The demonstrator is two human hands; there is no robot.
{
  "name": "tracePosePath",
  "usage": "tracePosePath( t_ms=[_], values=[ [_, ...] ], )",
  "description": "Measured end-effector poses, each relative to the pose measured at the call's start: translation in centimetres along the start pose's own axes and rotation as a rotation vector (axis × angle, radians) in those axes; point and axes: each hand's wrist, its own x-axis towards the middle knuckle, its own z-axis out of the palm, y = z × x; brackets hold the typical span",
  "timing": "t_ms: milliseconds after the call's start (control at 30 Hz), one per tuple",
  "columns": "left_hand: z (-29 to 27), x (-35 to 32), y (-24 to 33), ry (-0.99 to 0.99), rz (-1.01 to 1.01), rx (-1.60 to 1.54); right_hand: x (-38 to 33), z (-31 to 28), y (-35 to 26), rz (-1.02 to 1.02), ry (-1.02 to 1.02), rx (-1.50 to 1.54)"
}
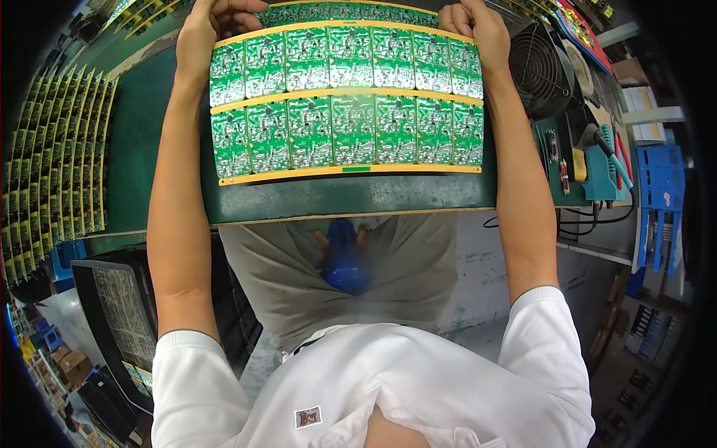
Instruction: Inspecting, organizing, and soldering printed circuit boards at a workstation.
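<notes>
A large green circuit board panel (310, 133) with yellow strips and two rows of repeated boards lies over the bench in front of me, its solder side facing up. My left hand (214, 28) is at its far left corner, fingers curled at the edge. At the far right corner my right hand (478, 30) has its fingers bent over the edge. Both hands grip the panel, though its edge hides part of the fingers. Just beyond it shows a second circuit board panel (358, 12), mostly covered by the first.
Rows of upright circuit board panels (60, 157) stand on the left of the green bench (336, 198). To the right are a black fan (539, 71), a teal tool holder (600, 175) with cables, and a blue plastic rack (662, 194). A black crate (123, 313) sits below left.
</notes>
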Motion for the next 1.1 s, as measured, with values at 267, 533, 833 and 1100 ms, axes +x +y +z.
tracePosePath(
  t_ms=[267, 533, 833, 1100],
  values=[
    [-0.3, 0.5, -0.4, -0.033, 0.012, -0.041, 0.3, -0.6, 0.5, 0.000, -0.032, 0.064],
    [-0.3, 0.4, -0.3, -0.039, -0.007, -0.074, 0.1, -0.9, 0.7, 0.135, 0.016, 0.186],
    [-0.6, 0.7, -0.7, -0.065, -0.016, -0.110, 0.4, -1.4, 1.2, 0.143, -0.093, 0.297],
    [-1.0, 0.8, -1.2, -0.055, 0.041, -0.107, 0.0, -0.7, 0.7, 0.339, 0.064, 0.521]
  ],
)
